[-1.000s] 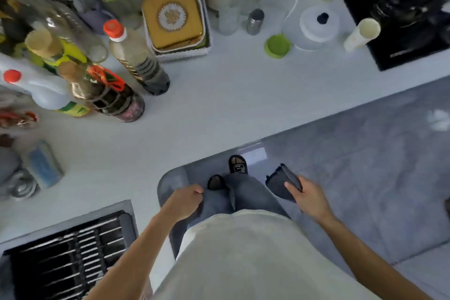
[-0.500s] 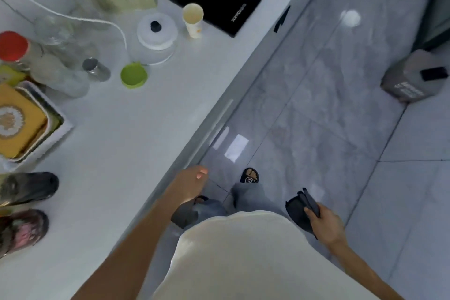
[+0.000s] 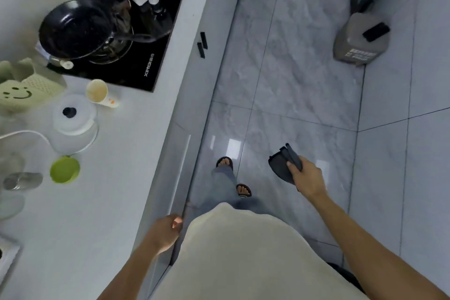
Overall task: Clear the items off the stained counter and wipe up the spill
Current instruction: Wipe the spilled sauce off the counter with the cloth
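Clearly the person is standing away from the work, out on the grey floor (image 3: 304, 61) alongside the white counter (image 3: 97, 214). Their right hand (image 3: 305, 179) grips a folded dark cloth (image 3: 280, 169), held low over the tiles and well apart from the worktop. Their left hand (image 3: 164, 231) hangs by the counter's front edge, fingers loosely curled and holding nothing. Near the stove, the counter carries a paper cup (image 3: 97, 91), a clear lidded container (image 3: 73, 119) and a green lid (image 3: 64, 169). I can't make out a spill from here. By my reckoning, clearing looks unfinished at this end, and the wiping isn't under way.
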Tool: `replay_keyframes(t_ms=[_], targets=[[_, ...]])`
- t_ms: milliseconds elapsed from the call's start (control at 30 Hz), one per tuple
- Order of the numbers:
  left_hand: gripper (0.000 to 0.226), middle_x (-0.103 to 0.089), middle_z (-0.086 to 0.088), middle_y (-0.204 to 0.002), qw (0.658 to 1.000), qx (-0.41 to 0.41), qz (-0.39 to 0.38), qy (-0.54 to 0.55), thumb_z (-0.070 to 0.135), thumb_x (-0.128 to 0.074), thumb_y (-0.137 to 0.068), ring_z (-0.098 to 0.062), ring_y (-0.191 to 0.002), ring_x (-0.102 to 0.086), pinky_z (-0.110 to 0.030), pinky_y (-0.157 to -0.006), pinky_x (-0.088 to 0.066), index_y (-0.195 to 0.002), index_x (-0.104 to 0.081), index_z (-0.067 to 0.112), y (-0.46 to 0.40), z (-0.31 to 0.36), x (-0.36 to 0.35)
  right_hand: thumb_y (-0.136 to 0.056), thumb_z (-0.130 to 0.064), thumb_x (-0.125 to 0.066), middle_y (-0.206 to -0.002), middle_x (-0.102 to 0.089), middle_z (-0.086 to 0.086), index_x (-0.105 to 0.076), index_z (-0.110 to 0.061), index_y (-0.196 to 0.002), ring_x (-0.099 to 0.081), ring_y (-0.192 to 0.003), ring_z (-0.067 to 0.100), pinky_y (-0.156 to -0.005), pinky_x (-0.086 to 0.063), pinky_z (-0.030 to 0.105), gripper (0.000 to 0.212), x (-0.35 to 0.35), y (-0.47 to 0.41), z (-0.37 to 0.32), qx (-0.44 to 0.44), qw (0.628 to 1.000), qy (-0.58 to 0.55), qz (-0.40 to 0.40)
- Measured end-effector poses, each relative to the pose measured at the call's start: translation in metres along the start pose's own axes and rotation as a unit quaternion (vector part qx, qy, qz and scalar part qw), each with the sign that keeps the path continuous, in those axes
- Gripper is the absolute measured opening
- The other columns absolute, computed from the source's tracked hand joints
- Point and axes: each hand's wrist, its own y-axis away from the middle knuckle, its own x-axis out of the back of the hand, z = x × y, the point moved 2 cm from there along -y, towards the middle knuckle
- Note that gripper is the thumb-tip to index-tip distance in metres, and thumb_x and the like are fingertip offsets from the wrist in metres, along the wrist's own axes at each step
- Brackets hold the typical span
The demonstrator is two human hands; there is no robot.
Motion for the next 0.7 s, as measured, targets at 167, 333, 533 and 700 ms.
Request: replay_keyframes(t_ms=[167, 333, 533, 700], targets=[[0.021, -0.076, -0.002, -0.117, 0.999, -0.009, 0.0, -0.038, 0.032, -0.05, -0.106, -0.023, -0.106, -0.071, -0.026, -0.085, -0.053, -0.114, -0.07, 0.029, -0.043, 0.037, 0.057, -0.105, -0.029, -0.056, -0.077, -0.061, -0.008, -0.058, -0.023, -0.098, -0.056, -0.068, 0.003, -0.053, -0.035, 0.02, 0.009, 0.025, -0.059, -0.036, 0.007, 0.999, -0.006, 0.037], [0.025, -0.075, -0.004, -0.121, 0.998, -0.05, 0.008, -0.041, 0.029, -0.05, -0.107, -0.027, -0.111, -0.07, -0.028, -0.088, -0.052, -0.12, -0.07, 0.026, -0.1, 0.114, 0.132, -0.105, -0.027, -0.057, -0.075, -0.064, -0.003, -0.056, -0.024, -0.094, -0.059, -0.066, 0.01, -0.051, -0.036, 0.024, 0.011, 0.046, -0.09, -0.04, -0.046, 0.998, 0.0, 0.042], [0.024, -0.073, -0.003, -0.104, 0.99, -0.132, 0.002, -0.048, 0.024, -0.046, -0.106, -0.026, -0.099, -0.069, -0.033, -0.091, -0.054, -0.099, -0.069, 0.025, -0.154, 0.24, 0.221, -0.105, -0.029, -0.058, -0.069, -0.066, 0.008, -0.063, -0.017, -0.103, -0.061, -0.053, 0.024, -0.048, -0.042, 0.029, 0.013, 0.059, -0.099, -0.005, -0.15, 0.988, -0.022, 0.028], [0.03, -0.071, -0.003, -0.121, 0.982, -0.185, 0.018, -0.044, 0.036, -0.05, -0.107, -0.025, -0.111, -0.069, -0.032, -0.101, -0.054, -0.129, -0.068, 0.026, -0.19, 0.342, 0.275, -0.104, -0.025, -0.059, -0.067, -0.066, 0.002, -0.065, -0.016, -0.102, -0.061, -0.053, 0.015, -0.044, -0.04, 0.025, 0.01, 0.081, -0.107, 0.011, -0.209, 0.977, 0.003, 0.046]])
